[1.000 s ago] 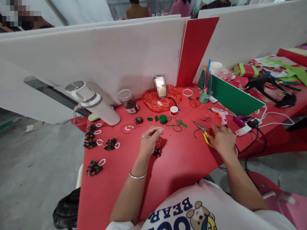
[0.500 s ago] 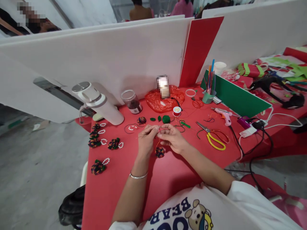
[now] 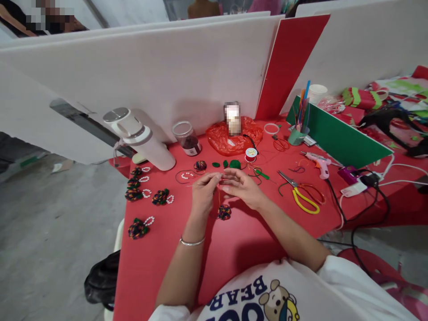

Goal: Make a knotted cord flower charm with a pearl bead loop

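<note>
Over the red table, the thumb and forefinger of my left hand point(image 3: 203, 191) are pinched on a thin strand of yarn. A reddish-orange length of it point(image 3: 219, 196) hangs down to a multicoloured yarn flower-like piece point(image 3: 224, 212) on the table. A fine line, thread or needle, sticks out left of this hand. My right hand point(image 3: 245, 189) is close beside it, fingers stretched and apart near the left fingertips; any thread between them is too fine to make out. Just beyond lie a green yarn ball point(image 3: 235, 164), a multicoloured yarn ball point(image 3: 200, 166) and a green-handled crochet hook point(image 3: 261, 173).
Several yarn pieces with white bead loops point(image 3: 138, 228) lie at the left. Behind stand a tumbler point(image 3: 150, 147), a jar point(image 3: 187, 139), a phone point(image 3: 232, 119) and a thread spool point(image 3: 251, 154). Scissors point(image 3: 301, 200), a glue gun point(image 3: 321, 166) and a power strip point(image 3: 354, 187) are on the right.
The fingers of my right hand have opened out from a pinch. My left hand keeps its pinch. The view has shifted slightly, moving the background right and up.
</note>
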Action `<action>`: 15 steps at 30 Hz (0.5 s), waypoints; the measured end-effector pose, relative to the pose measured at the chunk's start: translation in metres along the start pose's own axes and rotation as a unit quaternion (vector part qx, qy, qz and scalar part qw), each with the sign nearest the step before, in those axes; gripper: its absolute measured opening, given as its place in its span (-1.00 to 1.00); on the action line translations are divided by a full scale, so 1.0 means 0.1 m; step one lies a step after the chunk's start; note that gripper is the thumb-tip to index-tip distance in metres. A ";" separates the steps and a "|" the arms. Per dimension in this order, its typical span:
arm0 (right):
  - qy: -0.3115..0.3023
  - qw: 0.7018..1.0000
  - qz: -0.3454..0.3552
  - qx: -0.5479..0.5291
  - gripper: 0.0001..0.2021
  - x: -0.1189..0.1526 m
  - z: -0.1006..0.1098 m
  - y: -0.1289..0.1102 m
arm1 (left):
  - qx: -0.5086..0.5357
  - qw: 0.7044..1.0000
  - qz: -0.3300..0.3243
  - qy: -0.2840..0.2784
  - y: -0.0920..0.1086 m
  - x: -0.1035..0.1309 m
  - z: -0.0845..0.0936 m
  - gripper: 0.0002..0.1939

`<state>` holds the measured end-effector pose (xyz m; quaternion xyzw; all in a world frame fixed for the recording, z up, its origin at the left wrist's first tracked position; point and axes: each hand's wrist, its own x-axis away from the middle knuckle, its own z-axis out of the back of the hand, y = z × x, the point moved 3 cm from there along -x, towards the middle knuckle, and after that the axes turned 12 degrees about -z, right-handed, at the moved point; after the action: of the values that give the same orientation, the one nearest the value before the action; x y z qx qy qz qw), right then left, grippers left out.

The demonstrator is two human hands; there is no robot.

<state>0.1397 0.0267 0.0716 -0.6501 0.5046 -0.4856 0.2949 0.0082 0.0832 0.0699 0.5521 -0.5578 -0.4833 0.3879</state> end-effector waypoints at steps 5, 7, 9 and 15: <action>0.011 0.999 -0.024 0.041 -0.63 -0.14 -0.04 0.00 | 0.030 0.999 0.011 0.026 -0.04 -0.02 0.01 -0.78; 0.020 0.994 -0.018 0.102 -0.65 -0.16 -0.02 0.02 | 0.042 0.997 0.027 0.057 -0.06 -0.06 0.05 -0.76; 0.022 0.989 -0.014 0.145 -0.66 -0.15 0.02 0.04 | 0.044 0.995 0.033 0.086 -0.09 -0.12 0.12 -0.75; 0.022 0.991 -0.018 0.127 -0.65 -0.18 0.13 0.04 | -0.086 0.992 0.026 0.088 -0.18 -0.23 0.35 -0.53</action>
<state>0.1497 0.0415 0.0574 -0.6054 0.4335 -0.5653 0.3550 -0.0188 0.1117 0.0466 0.5422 -0.4919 -0.4691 0.4939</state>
